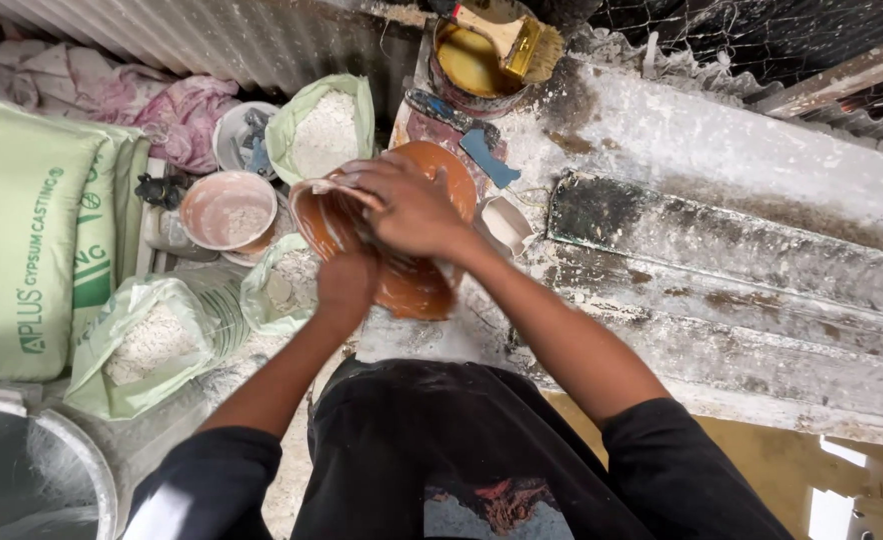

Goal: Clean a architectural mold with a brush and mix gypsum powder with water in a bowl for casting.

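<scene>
Gripping an orange-brown flexible mould (pixel 417 285) with both hands, the person stands over a dusty white workbench (pixel 722 260). The left hand (pixel 347 280) is closed on the mould's near-left edge from below; the right hand (pixel 412 205) lies on top, fingers curled over the far-left rim, which bends under the grip. The mould sits above the left end of the bench, just in front of the person's black shirt.

Far of the mould, a tin of orange-brown liquid (pixel 472 65) with a paintbrush (pixel 522 40) resting across its top. A blue scrap (pixel 489 157) lies on the bench right of the mould, and a small white cup-like piece (pixel 507 222) is just beside the right wrist.

Left side: an open bag of white powder (pixel 324 128), a pinkish bowl (pixel 229 210), two more open powder bags (pixel 147 345) (pixel 282 285), and a large green printed sack (pixel 22 235) at far left. Grey bucket (pixel 32 480) at the near-left corner. Corrugated sheet metal (pixel 242 40) behind.
</scene>
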